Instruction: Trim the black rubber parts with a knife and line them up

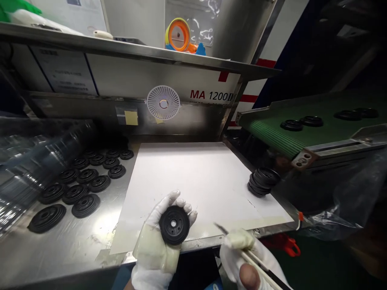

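My left hand [154,245], in a white glove with a rubber-coated palm, holds a round black rubber moulded disc [174,225] with a central hole. My right hand [242,253], also gloved, grips a slim trimming knife [256,264] with a pale handle and a dark blade. The blade tip points up and left, and it is apart from the disc. Both hands are over the front edge of a white board [193,181]. A tilted stack of similar black discs [262,182] lies at the board's right side.
Several black discs [86,173] lie in rows on the steel table [75,237] to the left, beside clear plastic sheeting [39,161]. A green conveyor belt [314,125] carries more discs at right. A small white fan [163,103] sits below a steel shelf [121,50].
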Motion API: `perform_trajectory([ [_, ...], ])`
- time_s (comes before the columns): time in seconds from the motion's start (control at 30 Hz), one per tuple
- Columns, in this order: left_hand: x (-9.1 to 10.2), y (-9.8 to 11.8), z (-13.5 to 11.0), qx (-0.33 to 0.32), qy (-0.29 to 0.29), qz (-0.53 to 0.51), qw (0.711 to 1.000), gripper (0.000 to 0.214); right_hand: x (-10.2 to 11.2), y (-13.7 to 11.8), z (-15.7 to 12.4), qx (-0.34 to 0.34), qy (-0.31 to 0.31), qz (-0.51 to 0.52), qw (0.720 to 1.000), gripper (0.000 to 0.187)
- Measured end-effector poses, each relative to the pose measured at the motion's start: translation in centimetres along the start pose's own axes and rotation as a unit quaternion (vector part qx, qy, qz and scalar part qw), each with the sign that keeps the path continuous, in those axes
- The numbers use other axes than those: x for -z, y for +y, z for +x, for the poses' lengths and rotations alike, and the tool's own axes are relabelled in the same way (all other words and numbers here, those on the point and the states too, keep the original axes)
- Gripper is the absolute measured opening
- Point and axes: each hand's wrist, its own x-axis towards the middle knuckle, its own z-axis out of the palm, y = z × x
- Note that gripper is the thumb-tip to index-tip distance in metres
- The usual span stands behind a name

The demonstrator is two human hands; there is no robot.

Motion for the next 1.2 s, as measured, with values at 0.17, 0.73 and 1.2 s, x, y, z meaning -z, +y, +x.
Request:
perform_trajectory([
  [0.17,0.7,0.4,-0.8,-0.011,-0.024,-0.007,1.0,0.017,-3.6,1.8,1.5,-0.046,-0.009,-0.01,0.999,0.037],
  [0.73,1.1,1.2,-2.9,-0.006,-0.059,0.05,0.997,0.024,-8.4,1.5,0.4,-0.01,0.078,-0.099,0.992,0.027],
  [1.2,1.4,1.1,-2.5,-0.005,-0.065,0.063,0.996,0.025,-8.0,1.9,0.5,0.01,0.069,-0.131,0.989,0.026],
])
